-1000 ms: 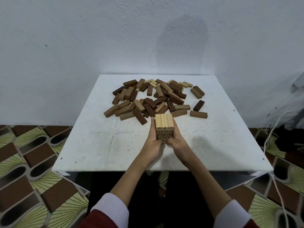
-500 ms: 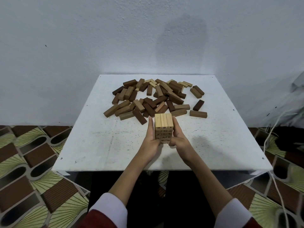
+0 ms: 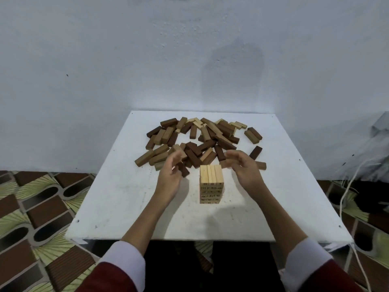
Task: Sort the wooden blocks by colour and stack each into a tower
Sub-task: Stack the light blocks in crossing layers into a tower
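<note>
a pale block tower point(image 3: 211, 183) is standing free on the white table point(image 3: 117, 199), left hand point(image 3: 171, 173) and right hand point(image 3: 244, 167) hovering loosely curled beside it, mixed blocks point(image 3: 197, 140) lying behind.

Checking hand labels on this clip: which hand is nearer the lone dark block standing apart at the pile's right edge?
Right. The right hand hovers just left of the dark block; the left hand is across the pale tower, far to its left.

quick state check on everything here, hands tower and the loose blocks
left hand: off the tower, fingers loosely curled, holding nothing
right hand: off the tower, open
pale tower: upright, standing free, three blocks across the top
loose blocks: unsorted heap, mixed colours, lying flat
table: white, bearing everything
</note>
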`<state>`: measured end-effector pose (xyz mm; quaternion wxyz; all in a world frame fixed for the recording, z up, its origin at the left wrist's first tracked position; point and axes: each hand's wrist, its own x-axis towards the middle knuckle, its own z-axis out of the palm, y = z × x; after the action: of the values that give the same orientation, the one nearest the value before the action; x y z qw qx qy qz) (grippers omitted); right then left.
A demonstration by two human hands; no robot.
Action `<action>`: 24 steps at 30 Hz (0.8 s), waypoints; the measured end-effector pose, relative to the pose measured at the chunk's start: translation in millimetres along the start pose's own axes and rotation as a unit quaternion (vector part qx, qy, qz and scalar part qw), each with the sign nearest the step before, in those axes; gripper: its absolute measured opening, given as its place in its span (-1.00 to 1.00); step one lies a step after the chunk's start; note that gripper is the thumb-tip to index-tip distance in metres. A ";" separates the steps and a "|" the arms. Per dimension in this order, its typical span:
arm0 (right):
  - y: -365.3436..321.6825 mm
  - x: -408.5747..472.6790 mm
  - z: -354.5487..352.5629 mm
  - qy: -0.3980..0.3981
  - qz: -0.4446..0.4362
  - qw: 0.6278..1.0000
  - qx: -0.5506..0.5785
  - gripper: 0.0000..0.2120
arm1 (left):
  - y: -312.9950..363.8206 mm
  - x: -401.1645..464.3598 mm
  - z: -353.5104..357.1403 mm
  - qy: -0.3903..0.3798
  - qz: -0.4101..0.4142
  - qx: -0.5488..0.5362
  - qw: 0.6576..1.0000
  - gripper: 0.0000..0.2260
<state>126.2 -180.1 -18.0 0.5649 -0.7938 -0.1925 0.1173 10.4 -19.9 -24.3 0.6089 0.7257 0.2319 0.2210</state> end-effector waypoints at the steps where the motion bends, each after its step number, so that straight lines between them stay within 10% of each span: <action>1: -3.6 9.7 0.0 -0.004 -0.005 1.000 -0.013 -0.69 | 1.5 10.0 -2.4 0.009 0.012 0.013 1.000 -0.58; 8: -19.2 98.6 12.6 -0.079 -0.077 0.978 -0.175 -0.75 | -1.5 110.5 -6.0 0.002 0.059 0.210 0.976 -0.77; 16: -26.1 186.7 50.7 -0.179 -0.141 0.904 -0.362 -0.73 | -18.7 186.0 -7.6 -0.060 0.107 0.535 0.836 -0.72; 24: -9.2 225.7 71.3 -0.180 -0.164 0.762 -0.600 -0.79 | -31.3 218.0 -1.1 -0.075 0.113 0.625 0.768 -0.72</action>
<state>298.6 -17.8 -26.0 -0.0607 -0.8913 -0.4488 0.0241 180.9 117.7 -46.6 0.0065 0.9813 0.1883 0.0393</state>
